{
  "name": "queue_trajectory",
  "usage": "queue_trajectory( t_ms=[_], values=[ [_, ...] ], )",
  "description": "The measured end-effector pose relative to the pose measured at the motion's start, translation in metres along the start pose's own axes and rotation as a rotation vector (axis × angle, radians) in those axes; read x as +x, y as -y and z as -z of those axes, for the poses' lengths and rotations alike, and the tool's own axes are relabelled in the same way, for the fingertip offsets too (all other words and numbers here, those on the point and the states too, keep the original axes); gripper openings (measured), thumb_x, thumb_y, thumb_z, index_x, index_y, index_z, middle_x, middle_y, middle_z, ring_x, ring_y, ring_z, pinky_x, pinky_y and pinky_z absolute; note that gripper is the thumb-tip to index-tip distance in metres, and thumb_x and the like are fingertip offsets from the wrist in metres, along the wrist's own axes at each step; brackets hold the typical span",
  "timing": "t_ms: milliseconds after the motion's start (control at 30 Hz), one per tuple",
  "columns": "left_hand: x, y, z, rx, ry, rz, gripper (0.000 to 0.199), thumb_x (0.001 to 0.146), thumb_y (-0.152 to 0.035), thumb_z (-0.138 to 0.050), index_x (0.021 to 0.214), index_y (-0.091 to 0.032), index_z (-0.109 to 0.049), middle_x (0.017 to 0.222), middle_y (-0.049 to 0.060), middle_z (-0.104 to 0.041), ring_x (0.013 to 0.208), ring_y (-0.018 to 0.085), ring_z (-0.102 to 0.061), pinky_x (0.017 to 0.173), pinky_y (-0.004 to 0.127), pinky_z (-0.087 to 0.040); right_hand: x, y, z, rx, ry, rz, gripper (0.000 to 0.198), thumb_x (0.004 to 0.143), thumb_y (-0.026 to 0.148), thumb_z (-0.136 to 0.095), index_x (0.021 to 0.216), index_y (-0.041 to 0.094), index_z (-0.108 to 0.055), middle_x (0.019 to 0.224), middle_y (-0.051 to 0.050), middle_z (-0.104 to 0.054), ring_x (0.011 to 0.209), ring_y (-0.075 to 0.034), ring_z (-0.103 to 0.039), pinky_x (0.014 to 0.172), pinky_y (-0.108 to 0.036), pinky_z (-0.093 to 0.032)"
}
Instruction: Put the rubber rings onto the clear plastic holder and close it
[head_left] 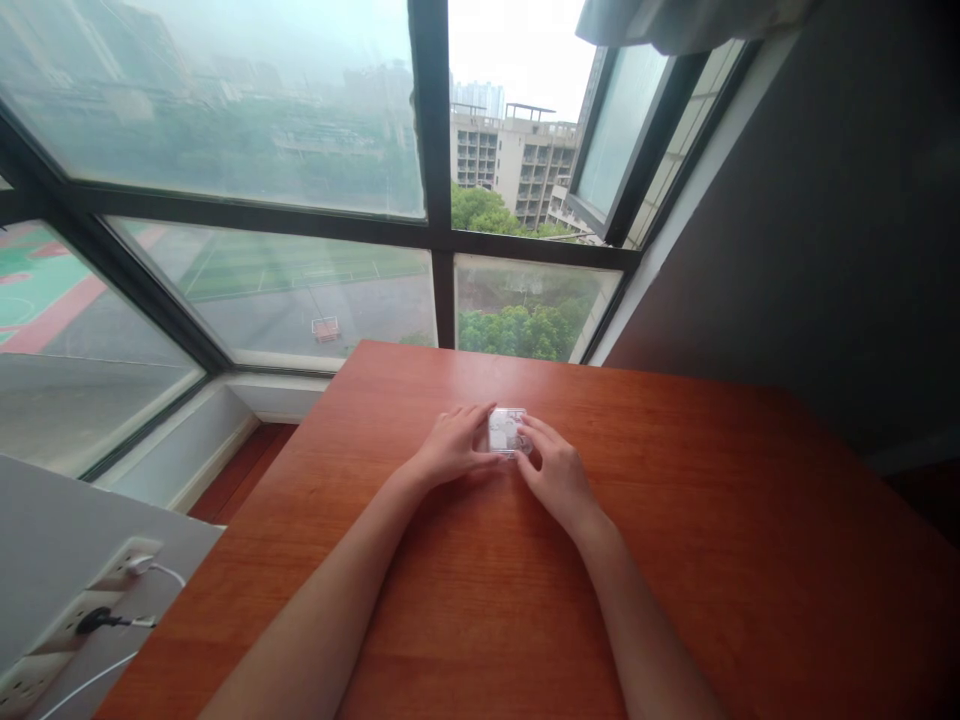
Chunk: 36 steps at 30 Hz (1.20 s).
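A small, clear, box-like case (508, 430) with pale contents lies on the reddish-brown wooden table (465, 620). What is inside it is too small to make out. My left hand (459, 445) grips its left side, with fingers along the far edge and the thumb at the near edge. On the right side my right hand (553, 468) holds it, fingertips on the upper right part and thumb near the lower edge. Both hands rest close to the tabletop.
Large windows (262, 290) with dark frames stand beyond the table, and one pane (622, 130) at the right is swung out. Wall sockets (94, 605) with plugs and cables are at the lower left. A dark wall (787, 220) rises on the right.
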<state>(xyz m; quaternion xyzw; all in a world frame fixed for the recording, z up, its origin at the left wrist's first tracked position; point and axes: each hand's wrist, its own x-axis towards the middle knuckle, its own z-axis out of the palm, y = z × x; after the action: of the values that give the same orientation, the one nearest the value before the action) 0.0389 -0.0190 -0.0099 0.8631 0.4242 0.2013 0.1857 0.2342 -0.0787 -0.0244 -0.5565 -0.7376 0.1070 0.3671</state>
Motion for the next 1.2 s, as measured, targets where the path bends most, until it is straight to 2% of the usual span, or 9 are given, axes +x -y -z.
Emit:
queue_trajectory(
  t_ms=[367, 500, 633, 1200],
  values=[
    [0.001, -0.001, 0.001, -0.007, 0.002, 0.009, 0.071, 0.075, -0.056, -0.066, 0.135, -0.023, -0.046, 0.132, 0.010, -0.056, 0.118, 0.028, -0.052, 0.099, 0.040, -0.040, 0.001, 0.001, 0.002, 0.017, -0.011, -0.007, 0.031, 0.086, 0.021, -0.051, 0.113, 0.017, -0.066, 0.128, -0.011, -0.060, 0.119, -0.022, -0.056, 0.104, -0.037, -0.044],
    [0.001, -0.001, 0.000, 0.000, -0.003, 0.016, 0.070, 0.073, -0.051, -0.070, 0.134, -0.023, -0.047, 0.131, 0.009, -0.057, 0.117, 0.028, -0.052, 0.099, 0.040, -0.040, 0.002, -0.004, 0.001, 0.029, -0.056, -0.056, 0.036, 0.088, 0.020, -0.045, 0.119, 0.018, -0.063, 0.125, -0.010, -0.063, 0.115, -0.022, -0.059, 0.102, -0.038, -0.046],
    [0.002, -0.001, 0.000, 0.011, 0.000, 0.018, 0.070, 0.072, -0.050, -0.071, 0.132, -0.023, -0.048, 0.129, 0.009, -0.057, 0.116, 0.028, -0.053, 0.099, 0.040, -0.039, 0.002, -0.009, -0.002, 0.019, -0.027, -0.072, 0.041, 0.090, 0.019, -0.041, 0.126, 0.017, -0.058, 0.127, -0.010, -0.061, 0.116, -0.021, -0.058, 0.102, -0.037, -0.045],
    [0.004, -0.002, 0.000, -0.002, 0.015, 0.051, 0.067, 0.070, -0.050, -0.073, 0.126, -0.022, -0.051, 0.125, 0.009, -0.059, 0.112, 0.028, -0.055, 0.097, 0.041, -0.040, 0.001, -0.010, -0.008, -0.117, 0.010, -0.115, 0.038, 0.090, 0.021, -0.043, 0.124, 0.018, -0.059, 0.123, -0.009, -0.063, 0.116, -0.024, -0.054, 0.101, -0.040, -0.042]
  ],
)
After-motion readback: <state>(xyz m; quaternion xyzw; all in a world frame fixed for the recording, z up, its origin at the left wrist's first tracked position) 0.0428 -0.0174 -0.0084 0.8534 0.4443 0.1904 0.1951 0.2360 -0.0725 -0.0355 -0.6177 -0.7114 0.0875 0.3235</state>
